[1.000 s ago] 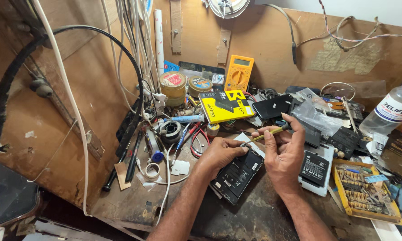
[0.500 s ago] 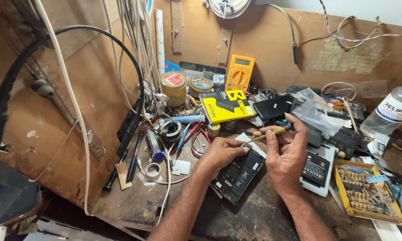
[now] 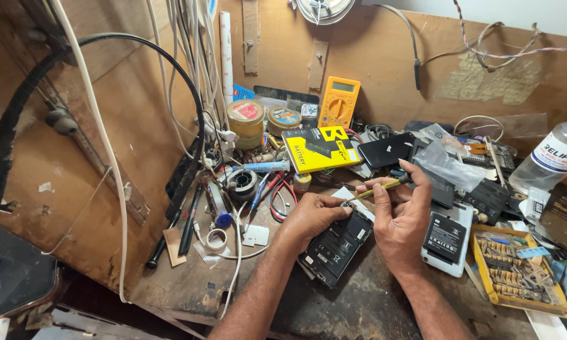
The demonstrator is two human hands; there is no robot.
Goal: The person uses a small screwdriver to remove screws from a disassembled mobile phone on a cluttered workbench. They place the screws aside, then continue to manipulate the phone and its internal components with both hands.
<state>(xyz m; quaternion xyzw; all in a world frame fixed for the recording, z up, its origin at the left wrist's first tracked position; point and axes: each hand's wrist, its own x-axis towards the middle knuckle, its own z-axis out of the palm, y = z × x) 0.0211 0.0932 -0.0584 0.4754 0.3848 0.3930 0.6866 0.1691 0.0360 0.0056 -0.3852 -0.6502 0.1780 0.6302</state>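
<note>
Steadiness is what this step asks of me, I judge: my left hand [image 3: 312, 217] presses down on the upper end of the opened black phone with its dark battery exposed [image 3: 335, 247], fingers curled over its top edge and closed against it, so the body cannot slide on the worn brown bench [image 3: 189, 283]. My right hand [image 3: 402, 217] pinches a slim yellow-handled screwdriver [image 3: 378, 187] between thumb and fingers, shut firmly on the shaft, with the tip slanting down and left toward the phone's top edge, just beside the left fingertips. I would keep the tool low and the pressure light, since a slip would run the tip into the battery. The phone lies below and between both hands, touching the left, just under the tool tip. A second white-framed phone with a black battery [image 3: 446, 242] sits just right of my right wrist, and a yellow tray of small bits [image 3: 485, 286] lies beyond it.
</note>
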